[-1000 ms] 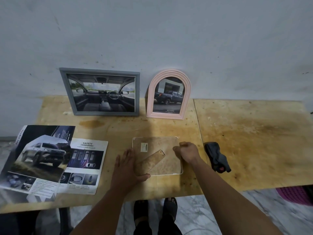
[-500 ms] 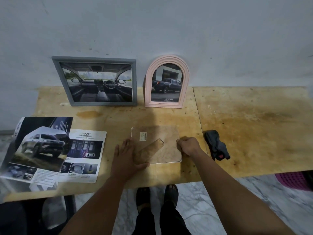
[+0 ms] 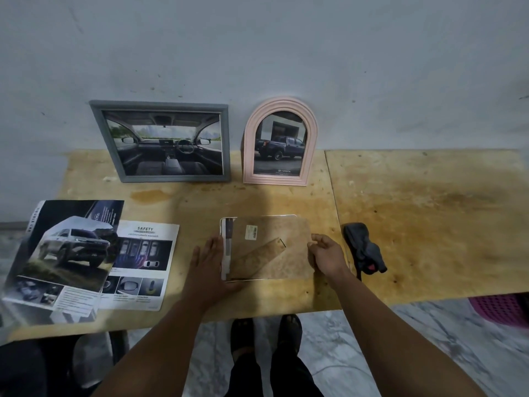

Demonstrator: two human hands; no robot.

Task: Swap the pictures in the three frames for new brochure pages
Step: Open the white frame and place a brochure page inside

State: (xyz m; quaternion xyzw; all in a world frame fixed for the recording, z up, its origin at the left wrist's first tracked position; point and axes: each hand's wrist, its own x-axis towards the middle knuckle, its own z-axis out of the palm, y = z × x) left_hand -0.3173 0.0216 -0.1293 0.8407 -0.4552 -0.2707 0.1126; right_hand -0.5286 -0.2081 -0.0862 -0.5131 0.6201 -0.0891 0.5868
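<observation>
A white frame lies face down near the table's front edge, at its middle. Its brown backing board, with fold-out stand, sits shifted rightward, baring a strip of the picture along the frame's left side. The right hand pinches the board's right edge. The left hand rests flat, fingers straight, against the frame's left edge. A grey frame and a pink arched frame lean on the wall at the back edge. Brochure pages lie at the front left corner; a dark cloth lies right of the hands.
</observation>
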